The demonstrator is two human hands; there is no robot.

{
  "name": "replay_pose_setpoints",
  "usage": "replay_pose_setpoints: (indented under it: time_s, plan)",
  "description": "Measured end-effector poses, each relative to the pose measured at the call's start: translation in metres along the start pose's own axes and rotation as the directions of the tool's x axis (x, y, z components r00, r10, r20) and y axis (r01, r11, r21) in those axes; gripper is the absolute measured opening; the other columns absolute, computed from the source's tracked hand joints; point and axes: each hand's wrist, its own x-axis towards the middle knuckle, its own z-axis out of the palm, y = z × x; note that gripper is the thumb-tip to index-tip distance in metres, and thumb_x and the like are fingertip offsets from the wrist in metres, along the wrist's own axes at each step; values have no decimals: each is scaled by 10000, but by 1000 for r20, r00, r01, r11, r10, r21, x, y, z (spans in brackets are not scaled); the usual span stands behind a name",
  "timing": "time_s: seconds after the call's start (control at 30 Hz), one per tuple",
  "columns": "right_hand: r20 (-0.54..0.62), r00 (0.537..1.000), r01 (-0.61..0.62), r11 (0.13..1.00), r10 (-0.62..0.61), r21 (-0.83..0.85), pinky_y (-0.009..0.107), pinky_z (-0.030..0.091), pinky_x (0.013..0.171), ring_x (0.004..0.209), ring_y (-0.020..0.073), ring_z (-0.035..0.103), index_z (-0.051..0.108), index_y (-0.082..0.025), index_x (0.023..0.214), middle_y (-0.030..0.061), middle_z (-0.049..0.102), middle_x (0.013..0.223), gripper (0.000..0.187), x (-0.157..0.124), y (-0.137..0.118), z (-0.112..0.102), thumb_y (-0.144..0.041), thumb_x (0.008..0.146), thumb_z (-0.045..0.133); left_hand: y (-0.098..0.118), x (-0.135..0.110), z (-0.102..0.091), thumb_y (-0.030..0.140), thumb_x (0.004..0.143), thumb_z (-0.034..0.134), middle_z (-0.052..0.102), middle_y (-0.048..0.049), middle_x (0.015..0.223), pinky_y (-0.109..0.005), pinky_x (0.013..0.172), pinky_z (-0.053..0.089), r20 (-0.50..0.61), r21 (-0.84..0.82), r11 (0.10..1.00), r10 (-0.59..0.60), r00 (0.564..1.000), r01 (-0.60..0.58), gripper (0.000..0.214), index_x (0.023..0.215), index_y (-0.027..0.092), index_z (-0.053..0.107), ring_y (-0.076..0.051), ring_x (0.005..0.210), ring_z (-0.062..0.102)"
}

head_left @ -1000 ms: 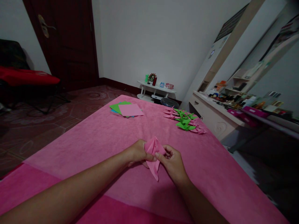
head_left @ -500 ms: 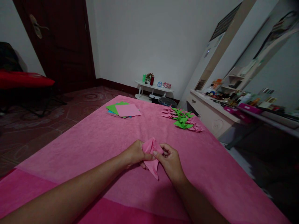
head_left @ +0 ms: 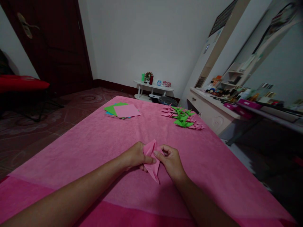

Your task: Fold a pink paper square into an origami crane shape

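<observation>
Both of my hands pinch a partly folded pink paper (head_left: 151, 165) over the pink cloth-covered table (head_left: 99, 138). My left hand (head_left: 134, 156) grips its left side, thumb laid across the fold. My right hand (head_left: 171, 160) holds the right side with fingers curled. The paper's pointed tip hangs down toward the cloth between my wrists.
A stack of flat coloured sheets (head_left: 123, 110), pink on top of green and blue, lies at the far left of the table. Several folded pink and green paper figures (head_left: 182, 118) sit at the far right. A cluttered dresser (head_left: 213, 110) stands to the right, a small white shelf (head_left: 153, 88) behind.
The view has swung slightly right and down. My hands keep hold of the pink paper, and its top has been pressed a little flatter.
</observation>
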Motion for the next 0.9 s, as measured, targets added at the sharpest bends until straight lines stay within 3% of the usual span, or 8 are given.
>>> replay_pose_setpoints:
  time_s: [0.2,0.47,0.9]
  plan:
    - [-3,999,-38,998,38,49,217,330,494,524,102,431,558,-151,608,-39,480,567,185,-1,4,-1,-281,688,663,8,-4,3,193,639,699,535,36,447,-147,352,342,18,81,997,2,1000,-4,129,620,107,605,-54,344,444]
    - [-48,996,72,995,-75,-62,226,366,540,595,125,495,621,-147,699,-4,560,649,151,-3,2,1,-287,755,619,9,-4,1,220,614,709,477,53,459,-164,373,306,45,139,990,-3,999,-3,168,599,115,579,-51,369,400]
    - [-163,981,65,975,-101,-213,219,253,457,497,90,294,368,-191,498,-50,289,521,425,-4,4,1,-424,806,547,7,-7,2,287,577,755,459,47,524,-189,436,276,160,194,980,16,987,-47,238,589,111,596,-61,460,367]
